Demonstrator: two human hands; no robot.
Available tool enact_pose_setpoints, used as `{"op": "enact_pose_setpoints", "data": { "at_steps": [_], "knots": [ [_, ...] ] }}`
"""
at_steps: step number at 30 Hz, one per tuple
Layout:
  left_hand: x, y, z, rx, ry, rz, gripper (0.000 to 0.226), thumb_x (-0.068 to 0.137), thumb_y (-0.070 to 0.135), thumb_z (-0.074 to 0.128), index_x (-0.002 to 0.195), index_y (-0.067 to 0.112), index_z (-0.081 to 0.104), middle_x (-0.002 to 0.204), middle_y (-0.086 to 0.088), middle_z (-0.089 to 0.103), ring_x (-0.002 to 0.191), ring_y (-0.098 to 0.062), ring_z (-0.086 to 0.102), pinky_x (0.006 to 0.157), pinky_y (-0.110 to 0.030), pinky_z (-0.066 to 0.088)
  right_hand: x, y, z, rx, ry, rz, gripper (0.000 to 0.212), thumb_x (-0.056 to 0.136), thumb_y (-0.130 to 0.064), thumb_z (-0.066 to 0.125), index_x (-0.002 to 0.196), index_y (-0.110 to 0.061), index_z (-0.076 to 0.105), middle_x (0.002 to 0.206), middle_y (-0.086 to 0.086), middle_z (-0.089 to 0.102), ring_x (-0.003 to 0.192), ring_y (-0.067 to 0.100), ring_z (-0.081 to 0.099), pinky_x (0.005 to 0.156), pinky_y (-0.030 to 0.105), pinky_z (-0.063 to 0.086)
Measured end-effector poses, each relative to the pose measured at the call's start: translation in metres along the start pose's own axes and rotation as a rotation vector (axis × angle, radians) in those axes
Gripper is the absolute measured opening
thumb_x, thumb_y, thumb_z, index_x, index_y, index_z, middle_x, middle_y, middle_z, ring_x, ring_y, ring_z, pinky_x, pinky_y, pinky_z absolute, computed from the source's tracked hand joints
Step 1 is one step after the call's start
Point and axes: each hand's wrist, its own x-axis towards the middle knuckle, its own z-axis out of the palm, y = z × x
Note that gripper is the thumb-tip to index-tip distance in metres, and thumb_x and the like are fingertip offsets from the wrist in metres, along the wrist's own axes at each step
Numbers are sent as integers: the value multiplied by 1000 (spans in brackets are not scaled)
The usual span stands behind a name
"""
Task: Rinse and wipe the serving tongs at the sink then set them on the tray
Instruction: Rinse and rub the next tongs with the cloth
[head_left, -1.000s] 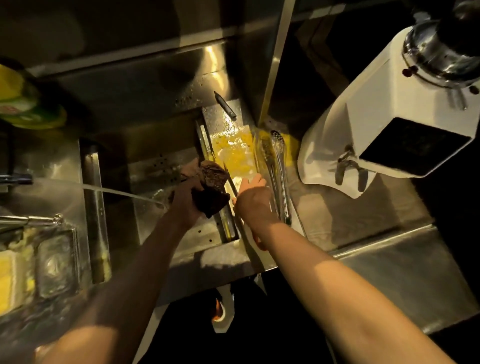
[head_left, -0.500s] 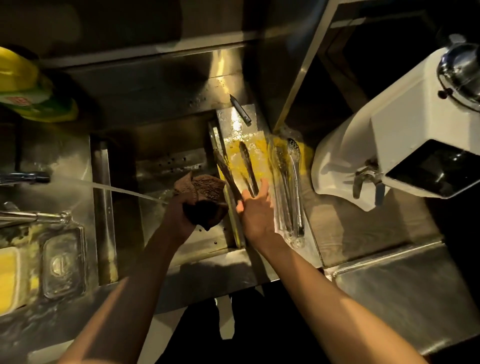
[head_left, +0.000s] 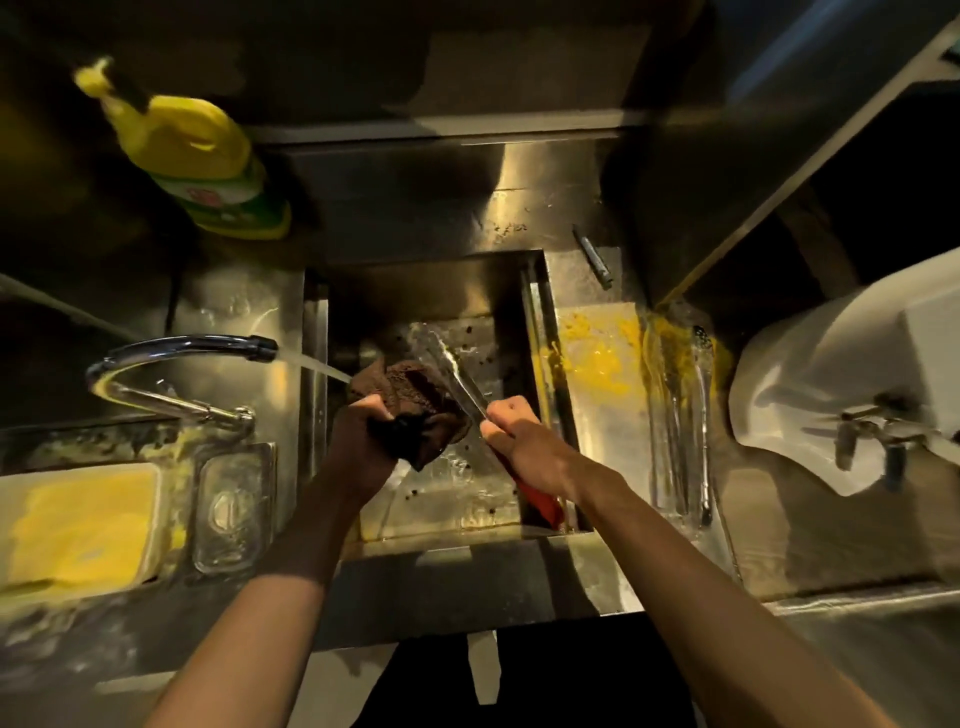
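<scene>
Head view: over the sink (head_left: 441, 291), the right hand (head_left: 527, 444) has a tight grip on the tongs (head_left: 465, 384), hiding their middle. The left hand (head_left: 361, 436) squeezes a brown cloth (head_left: 410, 389) under running water (head_left: 314, 364).

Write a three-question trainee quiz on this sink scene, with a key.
1. Fill in: the left hand grips a dark brown ____.
2. What holds the red-handled metal tongs? A) left hand B) right hand C) neither
3. True or false: the curved chrome tap is dry.

Key: 1 cloth; 2 B; 3 false, water streams from it.
</scene>
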Motion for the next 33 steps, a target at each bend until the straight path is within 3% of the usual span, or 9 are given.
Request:
{"op": "enact_pose_setpoints", "data": {
  "at_steps": [2,5,8,13,18,22,25,27,33],
  "knots": [
    [4,7,-6,26,30,35,17,82,2,42,82,-2,59,67,7,64,70,-6,61,65,-22,50,7,-7,11,38,-47,1,18,104,-39,40,93,-29,50,112,-6,39,98,8,50,88,31,39],
    [8,19,-17,-15,152,-50,18,92,4,42,82,10,56,68,0,63,63,-14,61,61,-25,51,21,-22,28,-41,-88,-8,24,106,-34,34,104,-17,52,112,3,42,100,20,51,94,41,41],
    [15,24,-30,-22,129,-20,28,99,0,41,85,3,66,78,-5,74,70,-12,73,68,-23,58,37,-32,37,-314,-67,-49,31,109,-30,28,113,-10,51,116,12,48,104,27,51,98,46,40],
    [23,9,-32,39,209,-80,32,79,34,74,98,8,69,112,-19,72,101,-29,70,98,-47,52,53,-44,50,-483,-31,-124,31,108,-39,27,101,-19,49,105,5,52,100,27,56,92,43,43],
    [32,15,-28,61,286,25,16,86,24,74,88,12,64,88,-9,76,65,-15,74,80,-43,58,54,-31,50,-599,-8,-173,35,107,-43,27,103,-18,52,102,4,54,91,27,59,83,44,48],
    [44,20,-49,107,147,103,21,86,21,75,98,5,69,96,-14,76,85,-28,75,84,-48,59,54,-26,34,-704,-30,-222,40,106,-45,26,107,-20,57,95,-2,51,78,17,55,75,36,48],
    [50,28,-63,427,-62,143,34,87,17,74,76,-11,58,65,-17,66,51,-27,62,57,-36,54,57,-21,29,-769,-57,-216,45,105,-49,25,108,-21,61,93,-4,51,75,14,54,72,34,47],
    [57,36,-74,585,-130,123,33,85,16,76,84,-12,60,68,-16,63,54,-24,60,57,-31,50,57,-17,30,-764,-58,-205,47,105,-50,24,107,-22,61,92,-3,52,75,15,55,71,34,46],
    [50,14,-48,-96,90,-132,30,84,27,74,108,8,70,97,-11,77,84,-25,74,83,-48,58,63,-24,58,-602,19,-179,39,106,-46,28,100,-21,58,93,0,54,85,23,58,79,40,47]
  ]
}}
